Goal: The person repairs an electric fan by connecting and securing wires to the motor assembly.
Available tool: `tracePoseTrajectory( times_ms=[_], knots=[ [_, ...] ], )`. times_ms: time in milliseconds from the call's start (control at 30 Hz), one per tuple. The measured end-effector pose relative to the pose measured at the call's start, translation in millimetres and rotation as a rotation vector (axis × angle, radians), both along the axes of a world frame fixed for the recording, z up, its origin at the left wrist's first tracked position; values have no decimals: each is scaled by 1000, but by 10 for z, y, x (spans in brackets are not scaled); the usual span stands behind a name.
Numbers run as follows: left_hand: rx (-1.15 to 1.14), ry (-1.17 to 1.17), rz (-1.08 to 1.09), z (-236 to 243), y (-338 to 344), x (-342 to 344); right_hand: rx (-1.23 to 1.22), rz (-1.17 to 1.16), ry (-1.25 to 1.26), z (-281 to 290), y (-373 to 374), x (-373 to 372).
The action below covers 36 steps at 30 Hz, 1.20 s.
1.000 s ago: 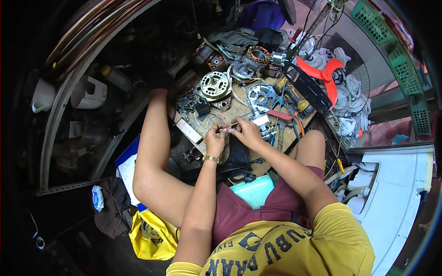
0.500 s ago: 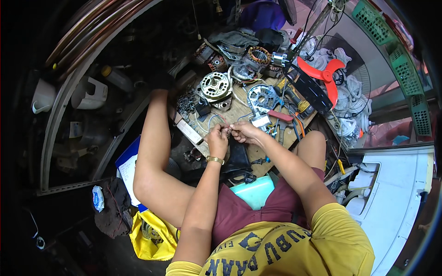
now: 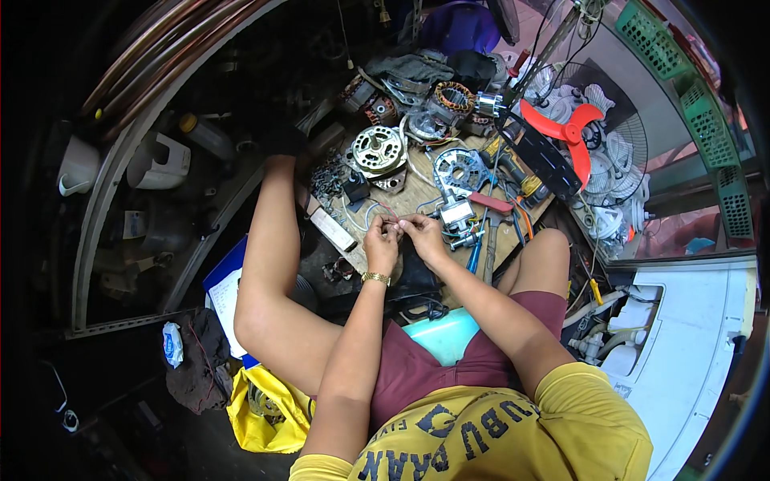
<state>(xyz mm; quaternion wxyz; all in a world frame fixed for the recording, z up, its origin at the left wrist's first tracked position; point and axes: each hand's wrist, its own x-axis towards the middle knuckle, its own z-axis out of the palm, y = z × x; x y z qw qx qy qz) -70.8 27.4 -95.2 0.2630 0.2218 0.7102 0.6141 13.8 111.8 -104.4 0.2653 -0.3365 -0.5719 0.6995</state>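
My two hands meet over the near part of a cluttered wooden board (image 3: 417, 188). My left hand (image 3: 380, 243), with a gold watch on its wrist, is closed in a pinch on a thin red wire (image 3: 389, 210). Fingertips of my right hand (image 3: 425, 238) press together against the left ones, closed on the same wire; the exact joint is hidden between them. A pale looped cable (image 3: 369, 214) lies just beyond. To the right sits a silver box-shaped part (image 3: 457, 214), and farther off are a round metal motor (image 3: 378, 151) and a blue motor housing (image 3: 459, 170).
Near the board's right edge are a red-handled tool (image 3: 491, 202) and a yellow drill (image 3: 525, 184). A red fan blade (image 3: 570, 133) stands behind them. Screws (image 3: 327, 178) pile up at left, with a long pale box (image 3: 333, 230) nearby. A yellow bag (image 3: 269, 425) rests below left.
My right hand has turned, its wrist and forearm shifting left and lower, uncovering more of the silver part and tools. My left hand stays nearly in place, still pinching.
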Motion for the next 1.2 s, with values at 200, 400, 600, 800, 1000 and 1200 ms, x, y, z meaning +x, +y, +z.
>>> tracePoseTrajectory(
  times_ms=[200, 400, 600, 800, 1000, 1200],
  knots=[
    [108, -75, -47, -28, 28, -18, -53, 118, -3, -58, 145, -12],
    [176, -286, -135, -74, -53, -126, -128, 175, -3, -26, 126, -39],
    [191, -401, -152, -41, -106, -165, -202, 253, -89, 56, 155, 22],
    [145, -322, -130, -133, -57, -142, -278, 213, -142, 66, 250, 114],
    [177, -277, -144, -211, -55, -200, -278, 217, -152, 98, 223, 183],
    [171, -378, -186, -150, -87, -213, -267, 196, -200, 129, 189, 165]
  ],
)
